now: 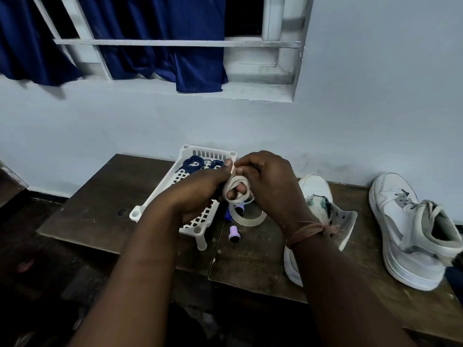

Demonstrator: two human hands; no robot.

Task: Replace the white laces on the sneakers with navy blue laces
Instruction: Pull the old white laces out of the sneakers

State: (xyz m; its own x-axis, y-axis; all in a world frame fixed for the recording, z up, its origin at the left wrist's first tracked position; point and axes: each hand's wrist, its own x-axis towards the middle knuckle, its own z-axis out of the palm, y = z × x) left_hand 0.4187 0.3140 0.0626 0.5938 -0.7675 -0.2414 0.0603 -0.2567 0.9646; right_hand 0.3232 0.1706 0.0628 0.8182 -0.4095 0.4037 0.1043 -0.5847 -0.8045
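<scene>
A white lace [236, 190] is wound in loops around the fingers of my left hand [200, 190], whose thumb presses on the coil. My right hand [269, 179] grips the same coil from the right, above the table. Navy blue laces [198, 163] lie in the far end of a white plastic basket [160, 194] behind my left hand. One white sneaker [318, 196] without laces lies just right of my right wrist, partly hidden by it. A second white sneaker [411, 231] with its lace still in stands at the far right.
A roll of clear tape [246, 217] lies on the dark wooden table [100, 201] under my hands, with a small purple cap [234, 234] and a blue object [227, 214] beside it. A pale wall and a window with blue curtains [150, 41] rise behind.
</scene>
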